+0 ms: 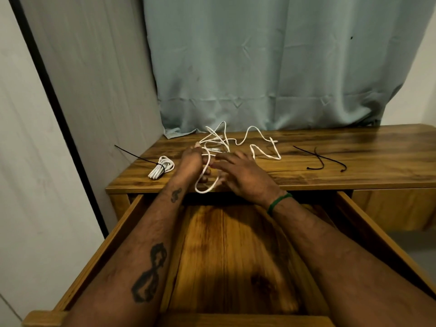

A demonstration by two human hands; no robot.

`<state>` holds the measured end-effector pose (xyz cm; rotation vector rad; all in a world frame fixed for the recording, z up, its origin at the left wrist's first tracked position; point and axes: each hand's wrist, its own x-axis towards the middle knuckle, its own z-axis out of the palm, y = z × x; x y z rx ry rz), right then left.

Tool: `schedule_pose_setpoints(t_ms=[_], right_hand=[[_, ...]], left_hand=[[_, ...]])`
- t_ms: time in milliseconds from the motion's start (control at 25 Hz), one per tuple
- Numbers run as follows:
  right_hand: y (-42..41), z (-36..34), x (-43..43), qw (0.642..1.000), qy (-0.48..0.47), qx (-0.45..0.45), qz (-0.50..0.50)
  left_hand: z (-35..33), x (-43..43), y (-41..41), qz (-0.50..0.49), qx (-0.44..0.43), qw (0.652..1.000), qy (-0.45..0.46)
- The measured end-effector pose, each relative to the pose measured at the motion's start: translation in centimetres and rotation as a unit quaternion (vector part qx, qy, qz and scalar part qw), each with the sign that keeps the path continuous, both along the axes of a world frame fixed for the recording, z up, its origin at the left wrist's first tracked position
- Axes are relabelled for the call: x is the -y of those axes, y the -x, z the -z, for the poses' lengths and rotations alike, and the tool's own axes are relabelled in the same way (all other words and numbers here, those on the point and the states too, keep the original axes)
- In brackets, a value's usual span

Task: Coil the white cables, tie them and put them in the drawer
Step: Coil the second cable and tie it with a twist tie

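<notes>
A loose white cable [254, 147] sprawls in tangled loops across the middle of the wooden tabletop [354, 159]. One loop of it hangs around my left hand [192, 162], whose fingers curl on the strand near the table's front edge. My right hand [245, 174] lies beside it with fingers spread, touching the same loop. A second white cable [162, 169] lies coiled at the left, bound by a black zip tie [134, 155]. The wooden drawer [233, 256] stands pulled out below my forearms, with nothing inside.
Two loose black zip ties [320, 159] lie on the right part of the tabletop. A pale blue curtain [271, 67] hangs behind the table. A grey wall panel [89, 90] borders the left side.
</notes>
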<state>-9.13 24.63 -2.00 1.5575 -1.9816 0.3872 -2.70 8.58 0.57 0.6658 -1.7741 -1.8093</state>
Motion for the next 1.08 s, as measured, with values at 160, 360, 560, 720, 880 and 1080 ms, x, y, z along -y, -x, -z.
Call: schedule_pose_setpoints(t_ms=[160,360,560,720,880,1080], right_hand=[[1.9,0.0,-1.2,0.989,0.005,0.046,0.138],[2.5,1.4,-1.7,0.972,0.013,0.207,0.110],[2.1,0.7,-0.8,0.934,0.193,0.267,0.142],[2.6,0.6,-0.2,0.882,0.278,0.353,0.144],[2.1,0.6,0.0,0.886,0.277,0.344,0.143],[1.6,0.4,0.1,0.881,0.277,0.358,0.137]], left_hand=[[-0.1,-0.6,-1.1,0.070,0.047,0.996,0.008],[-0.2,-1.9,-1.3,0.125,0.094,0.982,0.104],[-0.6,-2.3,-2.1,0.167,0.047,0.982,0.069],[-1.0,-2.1,-2.4,0.203,0.055,0.963,0.167],[-2.2,-3.2,-3.6,0.234,0.135,0.925,0.268],[-2.3,-2.4,-2.9,0.219,0.242,0.804,0.497]])
